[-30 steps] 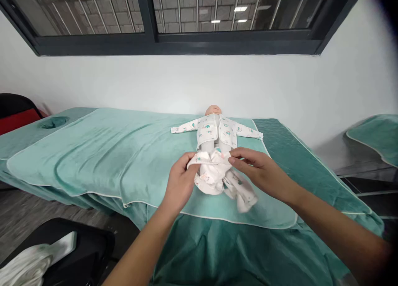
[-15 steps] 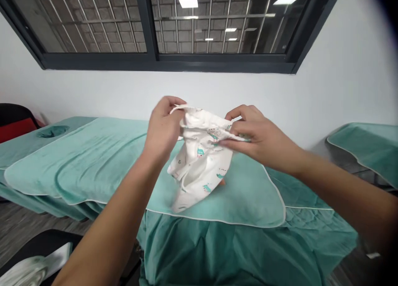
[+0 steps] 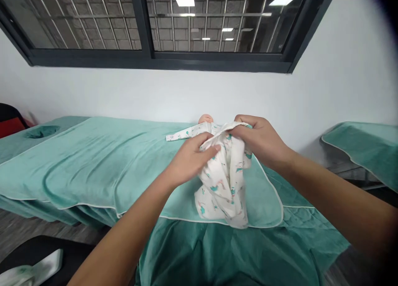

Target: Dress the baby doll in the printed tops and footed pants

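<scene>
My left hand and my right hand hold a pair of white baby pants by the waistband. Green and pink figures are printed on the cloth, which hangs in folds over the near side of the massage bed. Behind the pants lies a baby doll, its head toward the wall. The doll wears a matching printed top, with one sleeve stretched out to the left. My hands and the pants hide the rest of the doll.
A light green cover with pale piping lies over the bed, which has a face hole at the left. A black chair at lower left carries a white bundle. Another green-covered surface stands at right. Behind are a wall and a barred window.
My hands have moved right and lower with the pants, the left hand most. The doll's head and sleeve have come into view behind them.
</scene>
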The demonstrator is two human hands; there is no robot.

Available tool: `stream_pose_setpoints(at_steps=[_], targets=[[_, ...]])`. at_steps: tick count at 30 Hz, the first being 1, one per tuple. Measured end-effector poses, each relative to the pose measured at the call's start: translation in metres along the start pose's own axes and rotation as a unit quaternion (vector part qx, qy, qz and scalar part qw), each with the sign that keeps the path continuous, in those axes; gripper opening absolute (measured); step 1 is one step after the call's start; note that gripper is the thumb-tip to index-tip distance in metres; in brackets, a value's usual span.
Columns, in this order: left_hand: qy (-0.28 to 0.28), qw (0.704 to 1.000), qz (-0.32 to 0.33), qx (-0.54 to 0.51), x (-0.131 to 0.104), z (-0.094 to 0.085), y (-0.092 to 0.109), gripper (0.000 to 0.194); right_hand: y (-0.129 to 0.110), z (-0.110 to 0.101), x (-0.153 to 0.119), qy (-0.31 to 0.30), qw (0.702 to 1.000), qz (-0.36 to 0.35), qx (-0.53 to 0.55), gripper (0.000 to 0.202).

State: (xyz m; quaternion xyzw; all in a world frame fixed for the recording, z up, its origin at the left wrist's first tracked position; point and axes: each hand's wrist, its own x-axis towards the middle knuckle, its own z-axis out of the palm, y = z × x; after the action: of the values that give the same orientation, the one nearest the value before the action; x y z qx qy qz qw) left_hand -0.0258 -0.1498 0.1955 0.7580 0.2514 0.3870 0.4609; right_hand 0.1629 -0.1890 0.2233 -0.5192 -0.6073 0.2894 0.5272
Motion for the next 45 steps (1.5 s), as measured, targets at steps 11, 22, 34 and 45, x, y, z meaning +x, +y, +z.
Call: stream_pose_setpoints(at_steps=[11, 22, 34, 45], targets=[[-0.006, 0.945, -0.166, -0.283, 0.022, 0.007, -0.057, 0.035, 0.076, -0.001, 0.022, -0.139, 0.983, 0.059, 0.102, 0.035], [0.027, 0.926, -0.16, -0.341, 0.025, 0.005, -0.068, 0.036, 0.086, 0.018, 0.013, -0.296, 0.941, 0.106, 0.125, 0.041], [-0.134, 0.929, -0.213, -0.271, 0.007, 0.007, -0.06, 0.04, 0.087, 0.005, 0.012, -0.036, 0.956, 0.135, 0.258, 0.033], [-0.066, 0.903, -0.23, -0.357, 0.003, 0.016, -0.079, 0.037, 0.094, 0.015, -0.005, -0.144, 0.961, 0.129, 0.198, 0.034]])
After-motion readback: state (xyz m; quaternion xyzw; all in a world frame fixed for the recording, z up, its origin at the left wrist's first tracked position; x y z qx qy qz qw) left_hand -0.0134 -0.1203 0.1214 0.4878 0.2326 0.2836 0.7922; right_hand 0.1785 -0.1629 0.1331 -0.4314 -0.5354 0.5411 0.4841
